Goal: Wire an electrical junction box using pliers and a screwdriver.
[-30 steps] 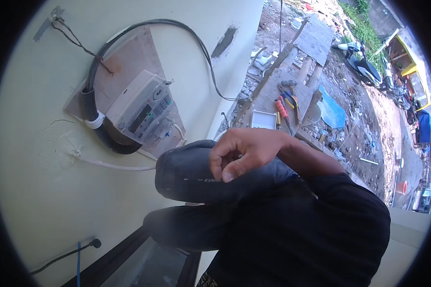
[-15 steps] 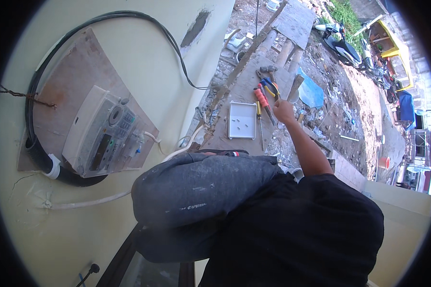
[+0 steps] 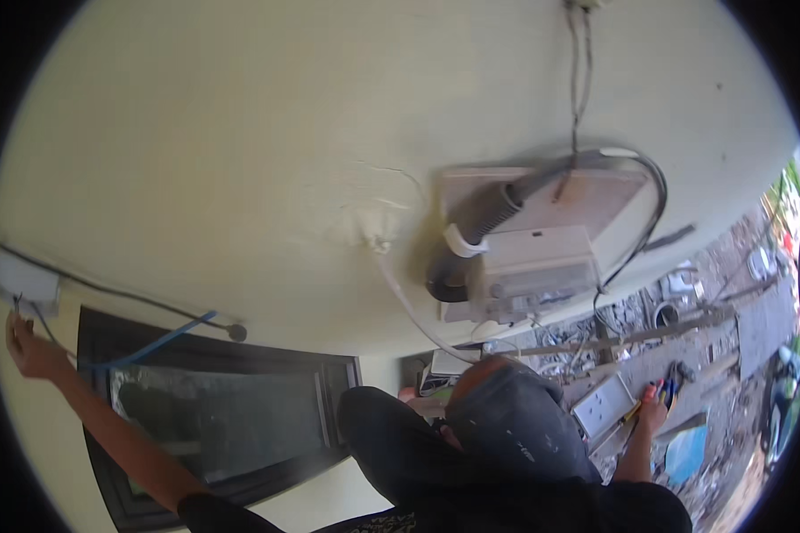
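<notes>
My left hand reaches up at the far left to a small white wall box with dark wires. Its fingers are bent together at the wire below the box; whatever they pinch is too small to make out. My right hand, low at the right, is closed among hand tools with red, blue and yellow grips on a plank; which one it grips is unclear. Left of it lies a white plastic tray with small pieces inside.
A clear-covered meter is mounted on a wall board with a thick conduit. A dark-framed window is below the loose cables. My bent knees are underneath. Rough ground with rubble and a blue sheet lies at the right.
My view has swung left, toward the wall. My left hand has appeared, raised to the box. My right hand went from above my knee to the tools and remains there.
</notes>
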Action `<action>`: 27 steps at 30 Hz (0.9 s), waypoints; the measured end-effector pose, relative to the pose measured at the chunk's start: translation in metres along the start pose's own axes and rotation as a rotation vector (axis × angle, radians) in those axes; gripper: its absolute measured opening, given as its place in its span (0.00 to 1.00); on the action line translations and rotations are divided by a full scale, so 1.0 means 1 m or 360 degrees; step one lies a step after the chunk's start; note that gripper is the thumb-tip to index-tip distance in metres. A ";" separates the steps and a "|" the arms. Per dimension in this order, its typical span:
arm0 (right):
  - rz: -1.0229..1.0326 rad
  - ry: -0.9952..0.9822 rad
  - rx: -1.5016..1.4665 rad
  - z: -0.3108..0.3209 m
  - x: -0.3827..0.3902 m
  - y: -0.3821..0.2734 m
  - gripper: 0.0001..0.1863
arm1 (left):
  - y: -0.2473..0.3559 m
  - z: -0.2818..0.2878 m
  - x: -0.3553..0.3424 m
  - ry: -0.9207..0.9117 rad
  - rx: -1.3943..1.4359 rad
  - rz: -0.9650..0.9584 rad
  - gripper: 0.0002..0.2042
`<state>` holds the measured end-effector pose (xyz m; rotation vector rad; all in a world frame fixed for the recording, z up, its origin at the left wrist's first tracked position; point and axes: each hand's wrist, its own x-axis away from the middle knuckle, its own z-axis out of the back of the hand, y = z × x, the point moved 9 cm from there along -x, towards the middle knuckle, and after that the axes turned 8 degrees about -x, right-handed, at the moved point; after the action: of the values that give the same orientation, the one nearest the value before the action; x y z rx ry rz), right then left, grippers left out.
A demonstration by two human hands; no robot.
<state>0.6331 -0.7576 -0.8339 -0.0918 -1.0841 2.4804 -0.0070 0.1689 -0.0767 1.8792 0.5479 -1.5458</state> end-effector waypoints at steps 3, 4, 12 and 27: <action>-0.0102 -0.0113 0.0859 -0.060 -0.029 -0.054 0.25 | 0.078 -0.039 0.036 -0.0008 0.0315 0.0094 0.09; 0.0072 -0.0244 0.0824 -0.122 -0.055 -0.103 0.24 | 0.088 -0.050 0.040 -0.0045 0.0303 0.0057 0.12; 0.0687 -0.0799 0.0777 -0.277 -0.058 -0.227 0.21 | 0.115 0.011 0.030 -0.0063 0.0216 -0.0170 0.19; 0.1118 -0.1516 0.1015 -0.316 -0.018 -0.230 0.22 | 0.093 0.016 0.070 0.0279 -0.0083 0.0023 0.18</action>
<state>0.8035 -0.4104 -0.8907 1.1841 -0.4877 3.4932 0.0594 0.0863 -0.1268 1.9855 0.6448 -1.3525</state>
